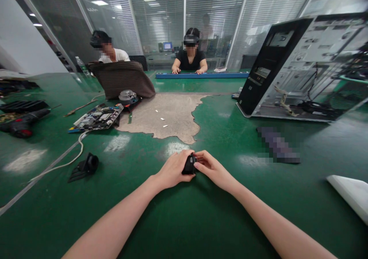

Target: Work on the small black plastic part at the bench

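A small black boxy part (188,165) is held between my two hands, low over the green table (184,220). My left hand (174,169) wraps round its left side, with the thumb at the near edge. From the right, the bent fingers and thumb of my right hand (213,169) close on its right edge. What exactly the part is cannot be made out, since my fingers cover much of it. Off to the left lies a black plastic piece with a round opening (86,166).
A circuit board (99,117), a metal fan-like part (128,97) and a power drill (24,122) lie left. An open computer case (301,71) stands right, near a blurred dark slab (278,145). Two people sit across the table, one behind a blue bar (201,75).
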`<act>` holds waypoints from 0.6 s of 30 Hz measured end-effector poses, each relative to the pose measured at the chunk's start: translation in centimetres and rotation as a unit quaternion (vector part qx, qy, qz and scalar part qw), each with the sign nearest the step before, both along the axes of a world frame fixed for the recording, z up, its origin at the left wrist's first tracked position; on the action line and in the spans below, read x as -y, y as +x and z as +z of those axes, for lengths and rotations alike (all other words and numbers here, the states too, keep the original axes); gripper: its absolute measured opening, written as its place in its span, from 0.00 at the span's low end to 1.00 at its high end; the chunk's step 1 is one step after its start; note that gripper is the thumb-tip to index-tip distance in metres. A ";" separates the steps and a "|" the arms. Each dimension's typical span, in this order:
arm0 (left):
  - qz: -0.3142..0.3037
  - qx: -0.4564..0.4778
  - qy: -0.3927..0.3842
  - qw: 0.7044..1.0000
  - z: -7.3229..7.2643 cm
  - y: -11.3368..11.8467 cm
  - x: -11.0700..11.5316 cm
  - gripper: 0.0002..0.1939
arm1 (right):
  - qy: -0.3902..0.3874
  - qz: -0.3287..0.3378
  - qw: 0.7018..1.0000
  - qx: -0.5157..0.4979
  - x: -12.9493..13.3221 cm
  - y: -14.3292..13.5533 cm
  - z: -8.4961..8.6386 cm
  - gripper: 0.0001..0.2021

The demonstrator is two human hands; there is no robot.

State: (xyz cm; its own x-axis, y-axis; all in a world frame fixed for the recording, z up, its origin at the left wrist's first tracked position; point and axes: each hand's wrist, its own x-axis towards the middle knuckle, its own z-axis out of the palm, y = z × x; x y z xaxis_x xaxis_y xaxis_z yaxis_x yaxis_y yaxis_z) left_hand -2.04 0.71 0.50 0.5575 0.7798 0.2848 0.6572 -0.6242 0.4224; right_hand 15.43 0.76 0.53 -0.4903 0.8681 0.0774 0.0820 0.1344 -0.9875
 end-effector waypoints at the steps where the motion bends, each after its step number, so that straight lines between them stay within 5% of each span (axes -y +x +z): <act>1: 0.000 0.002 -0.001 1.000 0.0 0.0 0.0 0.33 | -0.003 0.012 1.000 -0.005 0.0 0.1 0.0 0.11; 6: 0.000 0.004 -0.008 1.000 -0.1 0.0 0.0 0.32 | -0.005 0.032 0.999 -0.023 0.1 0.6 0.1 0.14; 14: 0.000 0.005 -0.006 1.000 0.0 -0.1 0.0 0.34 | -0.001 -0.039 0.999 0.000 -0.1 -0.3 -0.4 0.10; 18: 0.002 -0.002 -0.006 1.000 0.2 -0.1 0.0 0.34 | -0.009 -0.003 1.000 -0.019 0.0 -0.1 -0.4 0.08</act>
State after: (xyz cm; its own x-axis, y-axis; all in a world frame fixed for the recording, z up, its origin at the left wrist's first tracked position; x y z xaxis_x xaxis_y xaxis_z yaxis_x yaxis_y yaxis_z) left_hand -2.14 0.69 0.65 0.5556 0.7855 0.2725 0.6618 -0.6162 0.4269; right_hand 15.33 0.75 0.09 -0.4826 0.8722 0.0801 0.0448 0.1159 -0.9922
